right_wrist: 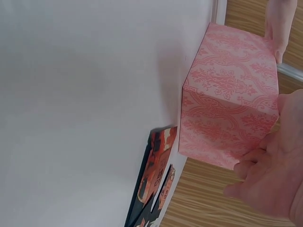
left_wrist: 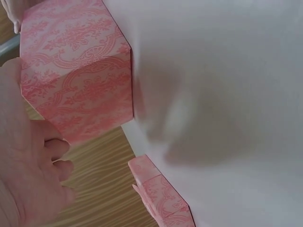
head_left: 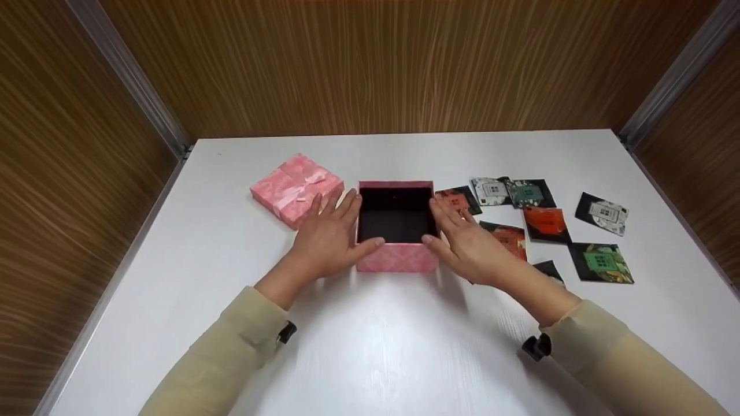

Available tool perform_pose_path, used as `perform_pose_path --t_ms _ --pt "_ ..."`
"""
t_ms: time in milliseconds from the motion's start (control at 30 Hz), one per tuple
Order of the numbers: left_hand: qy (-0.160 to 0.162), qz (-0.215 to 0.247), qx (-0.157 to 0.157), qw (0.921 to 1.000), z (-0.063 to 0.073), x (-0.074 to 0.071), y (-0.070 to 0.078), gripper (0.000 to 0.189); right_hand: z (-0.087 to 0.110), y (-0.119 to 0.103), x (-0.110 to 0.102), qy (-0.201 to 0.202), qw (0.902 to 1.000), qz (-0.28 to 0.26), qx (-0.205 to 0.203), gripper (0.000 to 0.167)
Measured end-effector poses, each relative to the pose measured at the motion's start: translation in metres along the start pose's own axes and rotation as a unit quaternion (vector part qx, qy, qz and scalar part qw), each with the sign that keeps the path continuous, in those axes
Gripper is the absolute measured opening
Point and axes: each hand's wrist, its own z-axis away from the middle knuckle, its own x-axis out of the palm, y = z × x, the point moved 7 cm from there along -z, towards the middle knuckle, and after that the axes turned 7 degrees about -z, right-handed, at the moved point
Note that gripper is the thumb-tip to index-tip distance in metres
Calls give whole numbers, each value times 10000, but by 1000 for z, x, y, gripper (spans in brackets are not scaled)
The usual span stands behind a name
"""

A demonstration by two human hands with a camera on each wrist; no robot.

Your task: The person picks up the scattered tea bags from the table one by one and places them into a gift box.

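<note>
An uncovered pink patterned gift box with a dark inside stands upright in the middle of the table. My left hand lies along its left side with straight fingers, thumb at the near rim. On the opposite side my right hand mirrors it, fingers stretched along the right wall and thumb at the near corner. In both wrist views the fingertips are right at the box's side walls. The pink lid, with a ribbon bow, sits left of the box, close to my left fingers.
Several flat square packets lie to the right, among them a green one, a red one and a white one. One red packet lies right beside the box. Wood-grain panels enclose the white table.
</note>
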Motion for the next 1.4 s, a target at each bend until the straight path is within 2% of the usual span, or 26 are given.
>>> perform_pose_path --t_ms 333,733,933,1133,1400 --pt "56 -362 85 9993 22 -5 10 103 18 -14 -2 101 9999 122 -42 81" --pt "165 -151 125 9997 42 -9 20 105 41 -21 1 81 9998 146 -61 83" --pt "66 1 275 9996 47 -11 25 106 48 -23 2 136 9998 133 -103 85" --pt "51 274 502 9984 46 -14 21 109 52 -21 4 56 9999 103 9 86" --pt "-183 664 784 9945 31 -9 8 126 55 -19 4 33 10000 74 34 87"
